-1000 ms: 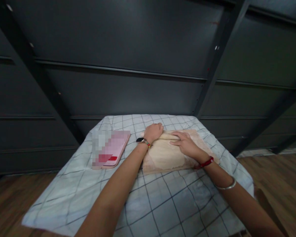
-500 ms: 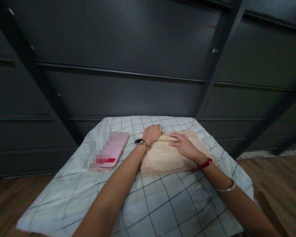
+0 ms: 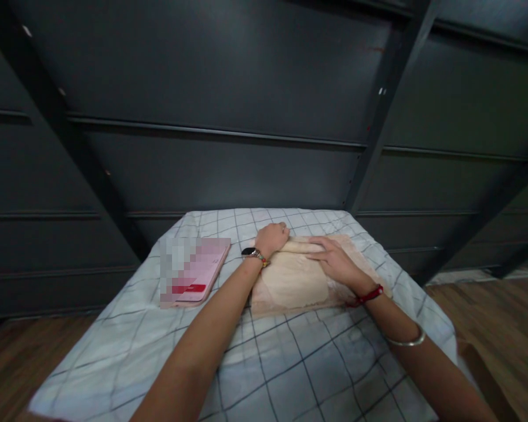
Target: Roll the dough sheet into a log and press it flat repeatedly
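A thin beige sheet [image 3: 290,287] lies flat on a pinkish mat [image 3: 356,258]. Along the sheet's far side runs a pale roll [image 3: 303,247]; whether it is a rolled-up part of the sheet or a separate rod, I cannot tell. My left hand [image 3: 271,237] is closed at the roll's left end, which it covers. At the other end, my right hand [image 3: 337,261] lies with fingers stretched and slightly apart, fingertips against the roll and palm over the sheet.
To the left of my arm a pink box-like case [image 3: 206,269] with a red label rests on the checked white tablecloth [image 3: 286,363], partly blurred out. A dark panelled wall [image 3: 229,176] rises right behind the table. Wooden floor [image 3: 501,316] shows at both sides.
My right hand has shifted slightly to the right along the roll. My left hand stays at the left end, and the view has tilted a little.
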Available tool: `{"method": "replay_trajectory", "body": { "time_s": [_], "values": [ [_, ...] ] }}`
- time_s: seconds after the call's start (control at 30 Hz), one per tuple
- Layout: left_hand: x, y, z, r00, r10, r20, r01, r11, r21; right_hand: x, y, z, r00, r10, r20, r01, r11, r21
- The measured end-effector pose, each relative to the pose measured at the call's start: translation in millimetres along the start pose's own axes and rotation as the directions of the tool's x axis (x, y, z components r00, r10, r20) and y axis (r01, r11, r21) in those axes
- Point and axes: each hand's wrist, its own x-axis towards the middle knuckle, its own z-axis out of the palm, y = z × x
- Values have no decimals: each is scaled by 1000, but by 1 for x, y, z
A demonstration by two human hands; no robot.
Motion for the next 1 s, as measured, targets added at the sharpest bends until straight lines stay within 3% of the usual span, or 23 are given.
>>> {"method": "replay_trajectory", "body": {
  "time_s": [0.43,1.0],
  "values": [
    [1,-1,0,1000,29,9,-29,1000,13,1,-7,1,1000,17,23,-15,997,-70],
    [-1,-2,1,1000,18,5,-18,1000,16,2,-8,-1,999,29,-14,-29,999,20]
  ]
}}
